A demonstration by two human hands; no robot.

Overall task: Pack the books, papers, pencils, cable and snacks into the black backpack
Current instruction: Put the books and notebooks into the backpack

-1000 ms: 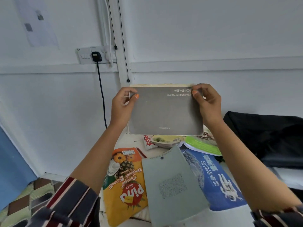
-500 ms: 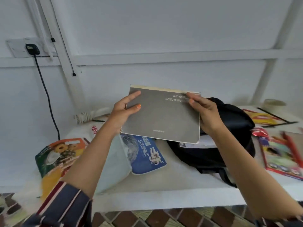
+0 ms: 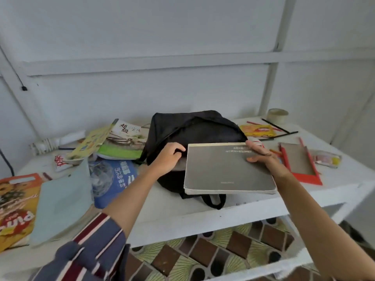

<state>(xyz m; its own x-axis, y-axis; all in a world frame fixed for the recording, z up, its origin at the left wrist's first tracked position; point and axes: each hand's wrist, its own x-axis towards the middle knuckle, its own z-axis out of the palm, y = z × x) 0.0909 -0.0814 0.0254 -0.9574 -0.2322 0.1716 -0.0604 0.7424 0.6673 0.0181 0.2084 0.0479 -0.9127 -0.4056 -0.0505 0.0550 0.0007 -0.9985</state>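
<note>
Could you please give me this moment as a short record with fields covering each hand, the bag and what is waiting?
left hand: left hand grips the opening edge of the black backpack
right hand: right hand holds the grey book over the backpack
backpack: lying on the white table
waiting left: blue book, snack bag
waiting right: red pencil box

- A short sleeve of striped cloth covers the left upper arm: navy-grey bands with maroon and thin white stripes.
- Both forearms are bare below it.
- No rings or watch show.
</note>
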